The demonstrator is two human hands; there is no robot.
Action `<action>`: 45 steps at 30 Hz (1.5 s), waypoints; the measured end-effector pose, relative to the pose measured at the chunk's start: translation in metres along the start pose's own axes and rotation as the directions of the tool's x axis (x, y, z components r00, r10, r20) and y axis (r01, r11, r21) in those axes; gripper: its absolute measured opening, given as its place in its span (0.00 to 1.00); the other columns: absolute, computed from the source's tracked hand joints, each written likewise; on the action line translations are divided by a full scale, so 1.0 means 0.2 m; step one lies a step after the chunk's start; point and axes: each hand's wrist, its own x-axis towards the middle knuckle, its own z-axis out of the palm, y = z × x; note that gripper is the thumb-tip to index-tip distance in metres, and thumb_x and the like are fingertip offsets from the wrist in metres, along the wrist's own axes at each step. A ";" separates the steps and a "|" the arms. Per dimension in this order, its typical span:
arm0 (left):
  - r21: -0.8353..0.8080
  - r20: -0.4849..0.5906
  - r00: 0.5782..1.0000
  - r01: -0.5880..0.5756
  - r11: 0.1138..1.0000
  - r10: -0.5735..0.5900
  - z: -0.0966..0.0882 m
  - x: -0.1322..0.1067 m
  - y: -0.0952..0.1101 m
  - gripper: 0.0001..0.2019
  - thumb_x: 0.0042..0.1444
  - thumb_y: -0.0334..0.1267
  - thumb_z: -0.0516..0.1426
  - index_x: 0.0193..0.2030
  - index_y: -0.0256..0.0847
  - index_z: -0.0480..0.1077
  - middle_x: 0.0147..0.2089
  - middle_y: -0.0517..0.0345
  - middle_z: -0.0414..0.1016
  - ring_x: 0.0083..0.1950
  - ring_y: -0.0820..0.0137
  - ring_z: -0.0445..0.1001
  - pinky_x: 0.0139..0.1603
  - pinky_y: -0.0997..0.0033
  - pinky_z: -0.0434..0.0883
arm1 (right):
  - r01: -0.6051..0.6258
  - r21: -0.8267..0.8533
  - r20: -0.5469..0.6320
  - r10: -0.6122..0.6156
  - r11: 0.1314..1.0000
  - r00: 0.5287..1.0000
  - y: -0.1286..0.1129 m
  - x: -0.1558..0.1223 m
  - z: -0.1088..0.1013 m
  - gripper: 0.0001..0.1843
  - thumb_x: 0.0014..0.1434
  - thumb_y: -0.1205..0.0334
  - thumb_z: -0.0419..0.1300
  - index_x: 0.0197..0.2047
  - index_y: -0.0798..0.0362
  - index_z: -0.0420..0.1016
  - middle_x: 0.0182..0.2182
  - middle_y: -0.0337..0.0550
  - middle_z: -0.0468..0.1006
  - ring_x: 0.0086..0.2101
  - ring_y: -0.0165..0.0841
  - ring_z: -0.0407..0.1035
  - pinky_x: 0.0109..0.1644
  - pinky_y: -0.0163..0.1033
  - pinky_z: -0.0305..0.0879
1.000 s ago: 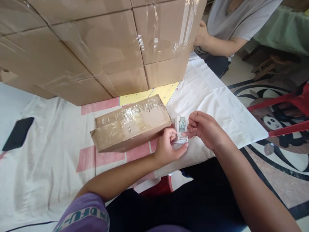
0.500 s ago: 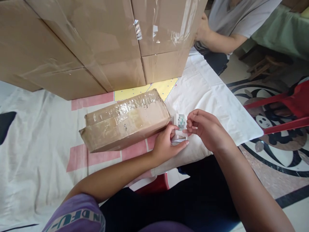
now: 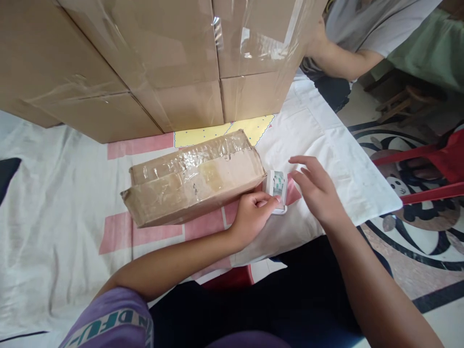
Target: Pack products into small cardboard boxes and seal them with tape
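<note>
A small white device with a greenish window sits on the white cloth just right of a flat taped cardboard parcel. My left hand curls around the device's near side, thumb and fingers pinching it. My right hand hovers just right of the device with its fingers stretched out and apart, holding nothing.
A tall stack of taped cardboard boxes fills the back. A white cloth with pink and yellow patches covers the surface. Another person in a grey shirt sits at the far right. A red stool stands on the patterned floor.
My right hand let go of the small device and opened, drawing slightly right. My left hand keeps hold of the device, now resting on the cloth beside the parcel.
</note>
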 end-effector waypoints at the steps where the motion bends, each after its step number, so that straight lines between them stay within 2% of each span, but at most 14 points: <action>1: -0.006 0.007 1.000 0.027 1.000 -0.026 0.00 -0.01 0.00 0.15 0.57 0.45 0.62 0.25 0.37 0.76 0.22 0.64 0.61 0.28 0.75 0.59 0.31 0.72 0.56 | 0.019 0.004 0.016 -0.019 1.000 1.000 0.05 0.02 0.03 0.13 0.64 0.54 0.59 0.50 0.46 0.78 0.44 0.43 0.78 0.45 0.40 0.71 0.49 0.45 0.69; 2: -0.010 0.014 0.999 0.044 0.999 -0.044 0.00 -0.01 0.01 0.14 0.57 0.45 0.62 0.26 0.37 0.77 0.22 0.63 0.64 0.29 0.74 0.61 0.31 0.72 0.57 | 0.026 0.035 0.055 -0.028 0.999 0.998 0.10 0.03 0.07 0.15 0.66 0.52 0.56 0.51 0.46 0.78 0.43 0.43 0.79 0.43 0.40 0.72 0.47 0.45 0.68; 4: -0.019 0.019 0.998 0.060 0.998 -0.060 0.01 -0.02 0.01 0.14 0.56 0.45 0.63 0.27 0.36 0.78 0.24 0.61 0.70 0.30 0.73 0.64 0.32 0.72 0.59 | 0.049 0.122 0.124 -0.064 0.991 0.990 0.17 0.06 0.14 0.16 0.68 0.50 0.54 0.47 0.48 0.80 0.39 0.42 0.80 0.39 0.38 0.72 0.44 0.44 0.68; 6: -0.024 0.019 0.997 0.069 0.997 -0.069 0.01 -0.03 0.01 0.13 0.55 0.44 0.63 0.27 0.36 0.78 0.25 0.60 0.72 0.31 0.73 0.66 0.33 0.73 0.61 | 0.117 0.176 0.115 -0.139 0.977 0.984 0.22 0.08 0.20 0.16 0.68 0.50 0.55 0.42 0.49 0.81 0.38 0.40 0.80 0.39 0.37 0.73 0.45 0.43 0.67; 9: -0.021 0.022 0.995 0.103 0.995 -0.102 0.01 -0.07 0.01 0.14 0.54 0.44 0.64 0.25 0.36 0.76 0.24 0.61 0.70 0.29 0.73 0.67 0.32 0.73 0.62 | 0.168 0.178 0.055 -0.180 0.970 0.982 0.25 0.10 0.24 0.17 0.69 0.50 0.54 0.38 0.49 0.81 0.36 0.39 0.81 0.39 0.36 0.73 0.45 0.41 0.66; 12: -0.044 0.056 0.976 0.212 0.976 -0.209 0.02 -0.12 -0.01 0.16 0.55 0.47 0.63 0.25 0.37 0.74 0.20 0.64 0.65 0.24 0.75 0.64 0.26 0.74 0.59 | 0.153 0.153 0.017 -0.157 0.976 0.987 0.24 0.10 0.24 0.19 0.69 0.51 0.53 0.36 0.49 0.82 0.34 0.38 0.81 0.37 0.35 0.72 0.42 0.40 0.66; 16: -0.099 0.072 0.955 0.293 0.951 -0.287 0.03 -0.16 -0.05 0.16 0.54 0.49 0.64 0.26 0.37 0.74 0.20 0.64 0.65 0.22 0.75 0.64 0.23 0.74 0.57 | 0.143 0.134 0.007 -0.146 0.981 0.989 0.24 0.09 0.23 0.20 0.69 0.51 0.52 0.35 0.49 0.82 0.33 0.38 0.80 0.35 0.35 0.72 0.40 0.40 0.65; 21: -0.076 0.064 0.961 0.274 0.959 -0.270 0.03 -0.16 -0.04 0.16 0.53 0.48 0.64 0.24 0.37 0.73 0.20 0.63 0.63 0.23 0.75 0.64 0.23 0.75 0.58 | 0.134 0.137 -0.007 -0.135 0.981 0.991 0.25 0.09 0.24 0.20 0.68 0.51 0.52 0.36 0.49 0.83 0.30 0.38 0.79 0.31 0.34 0.70 0.36 0.40 0.64; 31: -0.057 0.071 0.960 0.276 0.959 -0.272 0.02 -0.16 -0.04 0.17 0.54 0.49 0.63 0.24 0.38 0.73 0.22 0.64 0.60 0.25 0.76 0.60 0.25 0.74 0.57 | 0.157 0.119 -0.027 -0.155 0.980 0.988 0.25 0.09 0.25 0.21 0.68 0.52 0.51 0.34 0.49 0.83 0.29 0.39 0.78 0.34 0.35 0.71 0.37 0.39 0.65; 38: 0.037 0.099 0.974 0.200 0.979 -0.203 -0.02 -0.13 -0.06 0.19 0.55 0.49 0.63 0.22 0.38 0.70 0.23 0.64 0.61 0.28 0.76 0.58 0.28 0.74 0.56 | 0.165 0.117 -0.017 -0.164 0.979 0.986 0.25 0.09 0.25 0.22 0.69 0.50 0.50 0.34 0.50 0.81 0.29 0.38 0.77 0.33 0.34 0.70 0.37 0.39 0.65; 45: 0.044 0.102 0.968 0.224 0.974 -0.227 -0.02 -0.14 -0.06 0.18 0.56 0.50 0.62 0.23 0.38 0.73 0.23 0.63 0.61 0.28 0.74 0.57 0.28 0.73 0.55 | 0.153 0.091 -0.014 -0.152 0.984 0.988 0.24 0.09 0.25 0.24 0.70 0.47 0.49 0.34 0.49 0.81 0.29 0.40 0.77 0.34 0.36 0.71 0.38 0.41 0.66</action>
